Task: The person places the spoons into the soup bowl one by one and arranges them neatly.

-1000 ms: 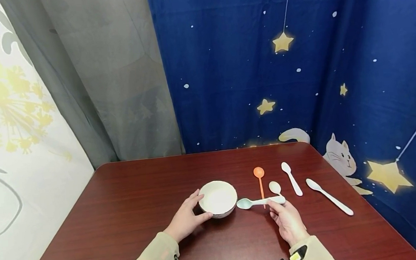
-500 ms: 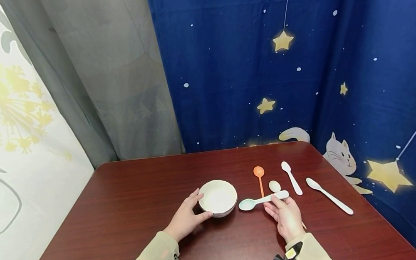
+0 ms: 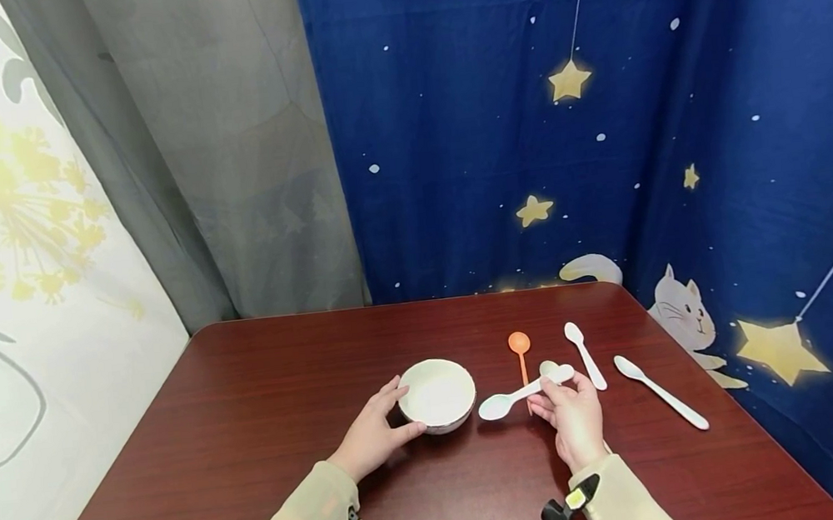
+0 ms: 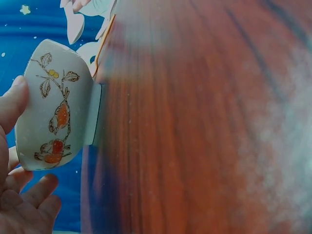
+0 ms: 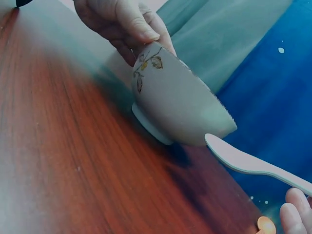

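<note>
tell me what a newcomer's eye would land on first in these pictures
Probably the deep-blue star-and-cat curtain behind the table. Next comes the white bowl near the table's middle, held by the left hand. To its right, the right hand pinches a pale spoon, with a bright orange spoon lying just beyond.

Bowl [image 3: 439, 396] on table [image 3: 268, 442], held spoon [image 3: 518, 395] right; two spoons [image 3: 519, 344] partly behind that, two more spoons [image 3: 660, 392] farther right.
</note>
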Available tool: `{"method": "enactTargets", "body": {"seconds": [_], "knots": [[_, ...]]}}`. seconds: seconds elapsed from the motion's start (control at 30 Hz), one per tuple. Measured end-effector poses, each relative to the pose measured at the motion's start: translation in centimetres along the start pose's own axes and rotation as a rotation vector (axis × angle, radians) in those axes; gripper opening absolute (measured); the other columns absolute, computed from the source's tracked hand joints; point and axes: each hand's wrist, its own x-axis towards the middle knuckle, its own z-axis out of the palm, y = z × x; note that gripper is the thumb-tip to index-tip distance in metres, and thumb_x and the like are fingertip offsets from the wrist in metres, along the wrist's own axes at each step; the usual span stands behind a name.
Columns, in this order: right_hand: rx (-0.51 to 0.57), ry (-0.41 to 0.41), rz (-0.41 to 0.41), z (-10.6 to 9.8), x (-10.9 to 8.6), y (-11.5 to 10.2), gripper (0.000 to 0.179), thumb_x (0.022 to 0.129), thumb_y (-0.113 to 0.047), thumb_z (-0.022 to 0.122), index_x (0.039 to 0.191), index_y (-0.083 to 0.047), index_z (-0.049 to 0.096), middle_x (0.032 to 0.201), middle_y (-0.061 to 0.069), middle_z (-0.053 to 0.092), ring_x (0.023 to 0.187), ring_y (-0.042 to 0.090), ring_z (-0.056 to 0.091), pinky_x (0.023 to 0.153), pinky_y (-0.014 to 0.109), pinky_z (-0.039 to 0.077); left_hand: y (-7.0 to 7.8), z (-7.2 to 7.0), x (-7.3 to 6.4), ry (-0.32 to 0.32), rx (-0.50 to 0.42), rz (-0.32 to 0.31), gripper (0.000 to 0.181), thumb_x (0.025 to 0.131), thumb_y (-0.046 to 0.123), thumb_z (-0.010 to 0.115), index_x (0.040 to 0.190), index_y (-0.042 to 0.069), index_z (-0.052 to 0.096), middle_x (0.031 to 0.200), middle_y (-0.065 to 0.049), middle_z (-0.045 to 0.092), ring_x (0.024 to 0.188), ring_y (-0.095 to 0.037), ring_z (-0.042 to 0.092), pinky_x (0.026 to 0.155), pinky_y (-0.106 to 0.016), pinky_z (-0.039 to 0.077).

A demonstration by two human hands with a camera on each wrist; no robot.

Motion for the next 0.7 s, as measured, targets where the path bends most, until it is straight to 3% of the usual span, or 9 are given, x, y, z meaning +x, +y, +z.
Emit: {"method": "enactTargets", "body": {"seconds": [0.37,0.7], "knots": [[-0.010,-0.013,-0.042,1.5,1.0,-1.3,0.022,0.092,0.000,0.060,0.107,-0.003,0.044,0.074,0.004,0.065,0.060,0.018,0.068,0.061,0.034,0.058,0.1,-0.1,-0.1,-0.003,-0.013,-0.007,0.082,0.078,0.053,0.074,0.140,0.004,0.049,0.154,-0.010,0.033,0.140,-0.029,0.031,0.108,-0.050,0.032],[-0.044,-0.080,-0.044,3.8,2.5,-2.6,0.028,0.091,-0.002,0.063,0.112,-0.001,0.044,0.071,0.004,0.066,0.058,0.015,0.068,0.060,0.029,0.057,0.1,0.0,0.0,-0.004,-0.020,-0.012,0.083,0.078,0.053,0.074,0.140,0.005,0.049,0.154,-0.009,0.032,0.140,-0.028,0.030,0.108,-0.050,0.032]]}}
